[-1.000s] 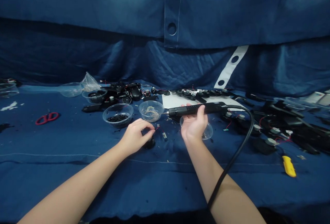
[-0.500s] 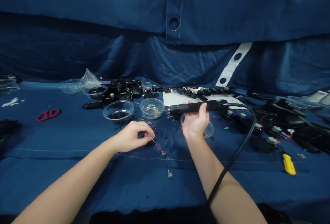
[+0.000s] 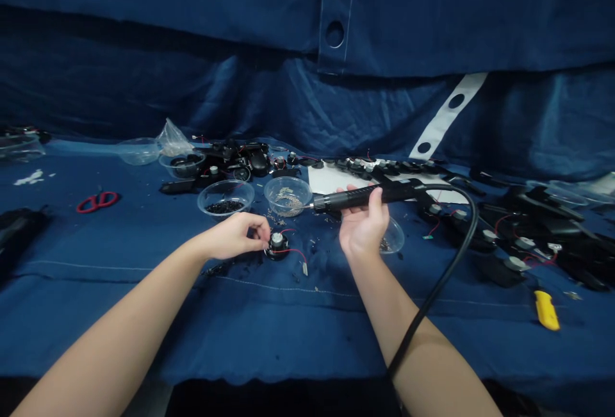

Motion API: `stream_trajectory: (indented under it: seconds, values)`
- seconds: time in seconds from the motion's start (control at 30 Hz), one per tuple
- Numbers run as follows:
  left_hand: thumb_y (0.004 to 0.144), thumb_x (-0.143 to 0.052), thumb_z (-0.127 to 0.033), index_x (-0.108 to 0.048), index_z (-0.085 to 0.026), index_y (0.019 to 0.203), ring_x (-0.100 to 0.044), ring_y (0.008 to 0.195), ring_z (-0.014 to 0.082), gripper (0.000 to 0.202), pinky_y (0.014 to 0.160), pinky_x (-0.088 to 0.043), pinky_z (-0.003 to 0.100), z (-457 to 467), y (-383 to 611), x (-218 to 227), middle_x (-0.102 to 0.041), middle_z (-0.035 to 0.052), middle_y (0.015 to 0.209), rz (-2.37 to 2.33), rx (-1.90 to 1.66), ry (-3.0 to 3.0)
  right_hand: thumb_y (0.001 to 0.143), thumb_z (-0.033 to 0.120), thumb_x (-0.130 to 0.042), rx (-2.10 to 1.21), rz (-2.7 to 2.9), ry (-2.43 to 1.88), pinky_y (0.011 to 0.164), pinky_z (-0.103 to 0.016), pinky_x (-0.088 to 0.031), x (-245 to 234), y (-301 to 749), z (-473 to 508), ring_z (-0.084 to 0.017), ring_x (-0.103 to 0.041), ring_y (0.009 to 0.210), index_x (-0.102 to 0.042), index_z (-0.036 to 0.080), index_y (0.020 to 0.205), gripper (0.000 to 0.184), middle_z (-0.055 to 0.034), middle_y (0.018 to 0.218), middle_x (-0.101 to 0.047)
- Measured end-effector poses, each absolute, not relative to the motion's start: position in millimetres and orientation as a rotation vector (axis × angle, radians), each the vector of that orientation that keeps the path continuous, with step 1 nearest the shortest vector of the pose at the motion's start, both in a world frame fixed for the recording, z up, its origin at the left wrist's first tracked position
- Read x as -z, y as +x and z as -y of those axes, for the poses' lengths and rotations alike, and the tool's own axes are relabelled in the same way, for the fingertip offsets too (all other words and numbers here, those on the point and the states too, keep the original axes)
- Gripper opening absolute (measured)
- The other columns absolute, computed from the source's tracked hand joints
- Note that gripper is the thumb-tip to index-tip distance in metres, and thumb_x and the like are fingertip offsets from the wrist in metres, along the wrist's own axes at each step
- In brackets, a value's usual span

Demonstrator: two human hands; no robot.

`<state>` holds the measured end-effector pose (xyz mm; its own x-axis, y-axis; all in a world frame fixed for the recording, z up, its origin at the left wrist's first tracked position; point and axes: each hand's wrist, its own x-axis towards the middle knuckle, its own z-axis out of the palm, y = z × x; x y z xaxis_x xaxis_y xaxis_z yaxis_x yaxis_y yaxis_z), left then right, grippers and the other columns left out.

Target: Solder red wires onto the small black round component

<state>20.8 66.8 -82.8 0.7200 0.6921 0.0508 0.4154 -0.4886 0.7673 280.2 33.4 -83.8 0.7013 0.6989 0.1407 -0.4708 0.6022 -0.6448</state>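
My left hand (image 3: 239, 236) pinches the edge of a small round black part (image 3: 277, 245) with a silver cylinder on top. Red wires come from this part, and one ends in a small pale connector (image 3: 304, 269) on the blue cloth. In my right hand (image 3: 364, 225) lies a black corded electric screwdriver (image 3: 368, 196), held level with thumb and fingers around it. Its metal bit points left, at the right rim of a clear bowl of small screws (image 3: 288, 196). To the left stands a clear bowl with tiny black pieces (image 3: 225, 199).
Red-handled scissors (image 3: 98, 202) lie at left. Black housings with red wires (image 3: 494, 237) crowd the right, with a yellow cutter (image 3: 546, 310) in front. A clear dish (image 3: 393, 237) is behind my right wrist. Black parts cover a white sheet (image 3: 324, 180). The screwdriver's cable (image 3: 446, 282) crosses my right forearm.
The round part, mostly hidden by my left fingers before, now shows its silver top. A small metal piece seen in front is gone from there. My right hand still holds the screwdriver.
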Motion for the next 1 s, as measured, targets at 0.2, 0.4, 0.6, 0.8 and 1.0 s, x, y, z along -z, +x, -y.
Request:
stream_trajectory:
  seconds: [0.2,0.4,0.6,0.8,1.0]
  values:
    - [0.078,-0.074,-0.03,-0.071,-0.018,0.084,-0.07,0.079,0.0174,0.014,0.076,-0.054,0.03,-77.4,21.4,99.6,-0.075,0.003,0.083,-0.873,-0.502,2.031,0.078,0.06,-0.078,-0.735,0.457,-0.606,0.084,-0.051,-0.065,83.7,275.7,-31.3,-0.024,-0.079,0.08,-0.056,0.022,0.113,0.056,-0.0032,0.082,-0.077]
    - [0.072,-0.079,-0.028,-0.072,-0.017,0.088,-0.071,0.076,0.0179,0.02,0.073,-0.055,0.031,-78.4,23.6,103.8,-0.076,0.0037,0.081,-0.895,-0.517,1.814,0.075,0.062,-0.079,-0.767,0.506,-0.613,0.08,-0.051,-0.065,81.9,271.6,-27.6,-0.027,-0.079,0.077,-0.056,0.022,0.115,0.062,-0.0043,0.083,-0.078]
    - [0.075,-0.081,-0.03,-0.074,-0.018,0.094,-0.071,0.078,0.017,0.024,0.076,-0.055,0.031,-79.8,20.8,104.4,-0.077,0.0043,0.085,-0.854,-0.485,1.779,0.076,0.062,-0.079,-0.767,0.502,-0.608,0.081,-0.052,-0.065,81.6,272.1,-27.5,-0.027,-0.079,0.076,-0.056,0.022,0.114,0.06,-0.0043,0.082,-0.078]
    - [0.073,-0.087,-0.03,-0.071,-0.018,0.089,-0.07,0.076,0.015,0.025,0.074,-0.055,0.028,-73.7,20.0,95.0,-0.077,0.0036,0.083,-0.807,-0.465,1.677,0.076,0.059,-0.079,-0.772,0.498,-0.593,0.077,-0.05,-0.066,80.7,271.8,-27.4,-0.027,-0.079,0.074,-0.056,0.021,0.115,0.06,-0.005,0.081,-0.078]
    - [0.07,-0.091,-0.027,-0.068,-0.016,0.083,-0.073,0.08,0.0151,0.029,0.079,-0.058,0.029,-70.3,19.9,90.1,-0.077,0.0041,0.085,-0.698,-0.465,1.561,0.078,0.059,-0.077,-0.768,0.504,-0.596,0.083,-0.052,-0.065,81.5,273.3,-27.7,-0.026,-0.079,0.077,-0.056,0.021,0.115,0.057,-0.0044,0.082,-0.078]
